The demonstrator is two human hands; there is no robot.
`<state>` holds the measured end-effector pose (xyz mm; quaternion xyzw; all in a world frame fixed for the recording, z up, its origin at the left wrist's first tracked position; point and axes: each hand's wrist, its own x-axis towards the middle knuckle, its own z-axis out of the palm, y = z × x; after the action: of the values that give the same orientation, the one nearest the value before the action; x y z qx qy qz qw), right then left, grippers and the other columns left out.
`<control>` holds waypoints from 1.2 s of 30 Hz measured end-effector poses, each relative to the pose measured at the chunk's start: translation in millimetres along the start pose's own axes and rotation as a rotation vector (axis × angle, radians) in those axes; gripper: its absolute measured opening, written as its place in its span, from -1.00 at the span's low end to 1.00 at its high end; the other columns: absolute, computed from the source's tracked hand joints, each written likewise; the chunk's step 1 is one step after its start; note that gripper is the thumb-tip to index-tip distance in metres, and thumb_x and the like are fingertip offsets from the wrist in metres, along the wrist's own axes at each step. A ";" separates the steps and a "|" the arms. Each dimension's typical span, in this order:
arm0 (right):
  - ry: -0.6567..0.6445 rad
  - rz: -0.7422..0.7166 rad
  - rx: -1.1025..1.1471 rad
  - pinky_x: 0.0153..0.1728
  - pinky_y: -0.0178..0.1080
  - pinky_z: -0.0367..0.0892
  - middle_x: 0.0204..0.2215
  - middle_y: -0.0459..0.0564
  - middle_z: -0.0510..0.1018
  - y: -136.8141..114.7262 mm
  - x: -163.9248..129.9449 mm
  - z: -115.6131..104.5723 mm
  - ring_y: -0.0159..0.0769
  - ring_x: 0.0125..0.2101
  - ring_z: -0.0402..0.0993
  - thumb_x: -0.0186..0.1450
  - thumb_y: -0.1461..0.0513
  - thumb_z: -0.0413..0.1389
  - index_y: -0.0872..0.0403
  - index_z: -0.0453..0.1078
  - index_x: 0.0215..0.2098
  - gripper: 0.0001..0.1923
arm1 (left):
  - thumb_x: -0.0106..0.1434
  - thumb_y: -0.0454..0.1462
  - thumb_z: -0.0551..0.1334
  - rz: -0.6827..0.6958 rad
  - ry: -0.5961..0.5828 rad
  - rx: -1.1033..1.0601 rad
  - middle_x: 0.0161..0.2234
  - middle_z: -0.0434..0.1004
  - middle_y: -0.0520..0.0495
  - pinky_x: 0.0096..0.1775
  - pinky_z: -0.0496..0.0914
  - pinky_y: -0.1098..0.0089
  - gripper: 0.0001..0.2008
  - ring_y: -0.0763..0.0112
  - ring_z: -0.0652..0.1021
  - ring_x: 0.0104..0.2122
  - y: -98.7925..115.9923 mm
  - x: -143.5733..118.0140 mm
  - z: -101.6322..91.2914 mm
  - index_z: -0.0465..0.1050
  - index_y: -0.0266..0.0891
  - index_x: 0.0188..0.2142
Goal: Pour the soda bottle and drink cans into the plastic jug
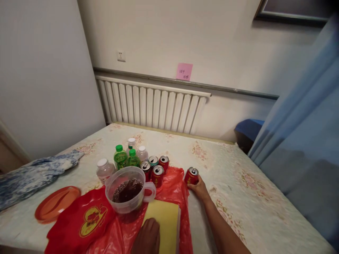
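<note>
My right hand [200,189] is closed round a red drink can [192,175], which is upright with its top uncovered, at the right edge of a red plastic bag [172,180]. My left hand [148,234] lies on a yellow-covered book or pad [165,217], fingers close together and partly cut off by the frame. Left of the book stands a clear plastic jug [125,204] with dark liquid. Behind it, several opened cans [158,176] are grouped beside green-capped bottles [120,157] and white-capped clear bottles [105,170].
A red scalloped tray [71,220] and an orange lid [57,204] lie to the left, near a blue-white cloth [42,173]. The bed-like surface [182,151] has a floral cover. A radiator [156,106] is behind it; a blue curtain [304,141] hangs at right.
</note>
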<state>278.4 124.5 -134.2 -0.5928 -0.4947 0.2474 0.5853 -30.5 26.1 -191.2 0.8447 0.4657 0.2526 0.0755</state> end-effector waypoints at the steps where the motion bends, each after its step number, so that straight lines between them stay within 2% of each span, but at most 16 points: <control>1: 0.006 0.008 -0.005 -0.16 -0.01 0.45 -0.20 0.08 0.64 1.0 -1.7 0.9 -0.02 -0.20 0.56 -0.13 0.19 0.32 0.13 0.43 -0.06 -0.37 | 0.29 -0.46 -0.01 -0.010 -0.010 -0.002 -0.25 0.49 -0.08 -0.09 0.40 0.28 -0.75 0.27 0.49 -0.20 1.0 0.3 -1.2 0.37 -0.14 -0.27; 5: 0.006 0.025 -0.010 -0.16 -0.04 0.46 -0.20 0.07 0.64 0.2 -9.6 5.3 -0.04 -0.21 0.56 -0.13 0.21 0.32 0.12 0.43 -0.09 -0.40 | 0.31 -0.45 -0.03 -0.028 -0.025 -0.004 -0.25 0.49 -0.10 -0.08 0.40 0.26 -0.74 0.26 0.48 -0.20 4.6 1.8 -6.6 0.37 -0.15 -0.29; 9: 0.011 0.023 -0.033 -0.21 -0.08 0.49 -0.25 0.03 0.66 -12.4 -15.2 8.6 -0.08 -0.27 0.58 -0.07 0.18 0.28 0.11 0.44 -0.11 -0.47 | 0.30 -0.45 -0.02 -0.037 -0.031 -0.004 -0.24 0.49 -0.08 -0.06 0.39 0.28 -0.75 0.27 0.48 -0.19 7.0 2.9 -10.5 0.37 -0.14 -0.29; 15: 0.038 -0.068 -0.130 0.01 0.01 0.38 -0.09 0.09 0.58 -54.5 -20.0 14.6 0.01 -0.06 0.49 -0.12 0.23 0.31 0.10 0.41 0.01 -0.32 | 0.28 -0.48 0.01 -0.069 -0.060 0.000 -0.24 0.46 -0.07 -0.06 0.37 0.27 -0.77 0.27 0.46 -0.18 11.8 3.3 -14.4 0.34 -0.16 -0.30; 18: -0.026 -0.200 -0.204 0.06 -0.01 0.35 -0.05 0.09 0.53 -86.1 -21.5 24.8 -0.01 -0.02 0.45 -0.09 0.28 0.30 0.09 0.39 0.05 -0.32 | 0.28 -0.50 0.00 -0.091 -0.073 -0.012 -0.22 0.45 -0.08 -0.06 0.35 0.27 -0.75 0.27 0.44 -0.17 14.5 1.9 -16.7 0.35 -0.18 -0.28; 23: -0.178 -0.527 -0.370 0.05 0.01 0.35 -0.01 0.11 0.47 -141.5 -21.4 53.2 -0.03 0.00 0.41 0.03 0.33 0.24 0.06 0.32 0.11 -0.35 | 0.25 -0.52 0.00 -0.119 -0.101 -0.021 -0.19 0.45 -0.09 -0.02 0.32 0.27 -0.73 0.27 0.42 -0.15 17.2 -0.3 -18.0 0.37 -0.21 -0.25; 27: -0.237 -0.765 -0.479 0.04 0.07 0.35 0.00 0.12 0.44 -178.8 -21.1 77.1 -0.01 0.01 0.36 0.06 0.37 0.20 0.01 0.26 0.16 -0.33 | 0.25 -0.51 0.02 -0.153 -0.133 -0.013 -0.15 0.45 -0.09 0.02 0.31 0.23 -0.74 0.24 0.41 -0.11 18.6 0.1 -18.9 0.39 -0.22 -0.22; 32: -0.328 -0.958 -0.613 0.04 0.08 0.33 0.01 0.17 0.39 -214.9 -23.0 95.8 -0.01 0.01 0.32 0.12 0.42 0.15 0.05 0.21 0.22 -0.31 | 0.25 -0.49 0.04 -0.147 -0.123 -0.009 -0.16 0.45 -0.09 -0.02 0.33 0.22 -0.76 0.23 0.40 -0.13 17.9 -1.3 -16.3 0.38 -0.22 -0.22; 36: -0.351 -1.063 -0.769 0.04 0.10 0.30 0.01 0.21 0.39 -229.5 -21.2 103.9 0.02 0.04 0.28 0.16 0.41 0.13 0.10 0.26 0.19 -0.39 | 0.23 -0.49 0.05 -0.133 -0.090 -0.020 -0.19 0.43 -0.07 -0.05 0.35 0.24 -0.79 0.26 0.40 -0.16 15.6 -3.8 -10.8 0.35 -0.21 -0.24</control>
<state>111.4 112.5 55.2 -0.3862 -0.8593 -0.1752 0.2859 -25.9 13.1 -177.6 0.8218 0.5143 0.2133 0.1213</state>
